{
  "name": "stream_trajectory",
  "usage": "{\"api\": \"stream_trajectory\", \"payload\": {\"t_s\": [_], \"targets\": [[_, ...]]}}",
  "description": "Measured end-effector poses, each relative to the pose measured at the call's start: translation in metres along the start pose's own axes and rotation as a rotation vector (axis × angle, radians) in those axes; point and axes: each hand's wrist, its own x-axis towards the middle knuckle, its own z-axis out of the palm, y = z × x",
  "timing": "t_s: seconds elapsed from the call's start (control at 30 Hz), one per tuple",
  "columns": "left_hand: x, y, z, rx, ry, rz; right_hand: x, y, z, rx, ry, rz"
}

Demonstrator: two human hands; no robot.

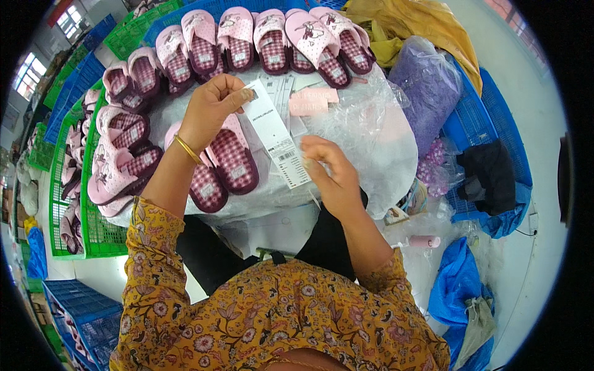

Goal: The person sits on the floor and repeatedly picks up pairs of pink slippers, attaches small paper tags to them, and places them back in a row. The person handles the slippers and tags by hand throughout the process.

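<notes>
My left hand [218, 104] pinches the top end of a long white printed paper tag [272, 133] between thumb and fingers. The tag hangs slantwise over a pair of pink slippers [232, 157] with dark red checked insoles. Beside the tag's lower right edge is my right hand [334, 176], its fingers curled toward the thumb. What those fingers hold is too small to make out; a thin white strand shows just below them. Part of the slipper pair is hidden behind my left wrist. More white paper tags [281, 93] lie flat on the table behind.
Pink slippers [235, 40] stand in a curved row along the plastic-covered table's [377, 148] far and left edges. Pink paper slips [312, 102] lie near its middle. Green crates [102, 216] flank the left; a purple bag [427, 86] and blue basket [510, 142] stand right.
</notes>
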Motion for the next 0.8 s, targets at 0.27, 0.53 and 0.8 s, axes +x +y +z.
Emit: {"api": "stream_trajectory", "payload": {"t_s": [0.27,0.53,0.8], "targets": [[-0.075,-0.023,0.021,0.648,0.280,0.427,-0.019,-0.004,0.037,0.126,0.062,0.180],[-0.123,-0.019,0.037,0.547,0.010,0.429,-0.030,-0.013,0.049,0.043,0.070,0.037],[-0.148,-0.019,0.053,-0.091,0.012,-0.146,-0.032,-0.017,0.053,-0.106,0.025,-0.088]]}}
